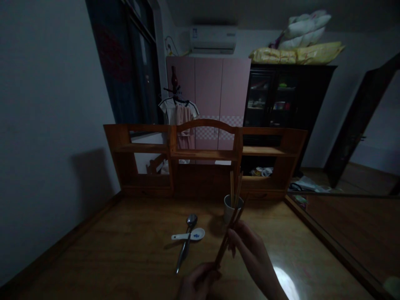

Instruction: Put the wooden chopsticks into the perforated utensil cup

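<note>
Both my hands are closed on a pair of dark chopsticks (222, 248), slanting up and to the right over the table. My left hand (200, 280) grips their lower end near the bottom edge of the view. Farther up, my right hand (248, 246) pinches them around the middle. Just behind their upper ends stands a light-coloured cup (229, 213) with several chopsticks (232, 187) upright in it. Left of my hands, a white spoon (187, 236) with a blue mark in its bowl lies across a metal spoon (191, 221) and another slim metal utensil (181, 254).
A wooden shelf unit (204, 155) runs along the table's (131, 237) far edge. A wall (46, 137) borders the left side, and a raised wooden rim (325, 233) the right. Behind are a pink wardrobe (208, 87), a dark cabinet (287, 100) and a clothes stand (174, 77).
</note>
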`<state>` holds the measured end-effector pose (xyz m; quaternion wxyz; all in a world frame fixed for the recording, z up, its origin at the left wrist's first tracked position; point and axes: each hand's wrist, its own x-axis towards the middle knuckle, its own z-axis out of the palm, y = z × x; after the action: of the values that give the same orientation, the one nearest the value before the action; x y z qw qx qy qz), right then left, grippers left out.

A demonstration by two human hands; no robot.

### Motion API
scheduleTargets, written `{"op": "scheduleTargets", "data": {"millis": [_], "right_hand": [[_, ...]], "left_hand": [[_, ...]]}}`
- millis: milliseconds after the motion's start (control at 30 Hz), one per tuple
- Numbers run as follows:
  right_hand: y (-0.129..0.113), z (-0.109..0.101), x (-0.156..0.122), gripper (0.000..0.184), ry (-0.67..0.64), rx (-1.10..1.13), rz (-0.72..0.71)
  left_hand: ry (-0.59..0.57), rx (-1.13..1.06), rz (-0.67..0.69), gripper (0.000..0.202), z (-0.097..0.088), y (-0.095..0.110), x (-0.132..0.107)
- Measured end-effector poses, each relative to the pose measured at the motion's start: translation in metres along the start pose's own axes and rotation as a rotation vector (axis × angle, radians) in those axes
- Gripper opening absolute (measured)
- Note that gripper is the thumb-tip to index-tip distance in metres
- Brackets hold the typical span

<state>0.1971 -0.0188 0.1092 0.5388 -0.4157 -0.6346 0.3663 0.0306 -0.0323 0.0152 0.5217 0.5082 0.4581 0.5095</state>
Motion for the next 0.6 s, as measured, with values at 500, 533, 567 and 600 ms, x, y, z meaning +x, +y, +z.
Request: {"op": "scheduleTargets", "data": {"millis": [500,533,567,600], "right_hand": [[-0.002,-0.009,-0.005,0.03,-0.06,-0.236,-0.087],[-0.001,-0.009,-0.005,0.029,-0.062,-0.236,-0.086],[-0.001,-0.009,-0.004,0.028,-0.065,-0.236,-0.084],[0.0,-0.009,-0.004,0.027,-0.068,-0.237,-0.083]], "left_hand": [[-0.069,-0.024,0.019,0.03,0.015,-0.001,0.026],[-0.074,-0.024,0.014,0.03,0.016,0.0,0.025],[-0.076,-0.022,0.015,0.032,0.017,0.002,0.024],[-0.077,-0.02,0.021,0.033,0.018,0.003,0.023]]}}
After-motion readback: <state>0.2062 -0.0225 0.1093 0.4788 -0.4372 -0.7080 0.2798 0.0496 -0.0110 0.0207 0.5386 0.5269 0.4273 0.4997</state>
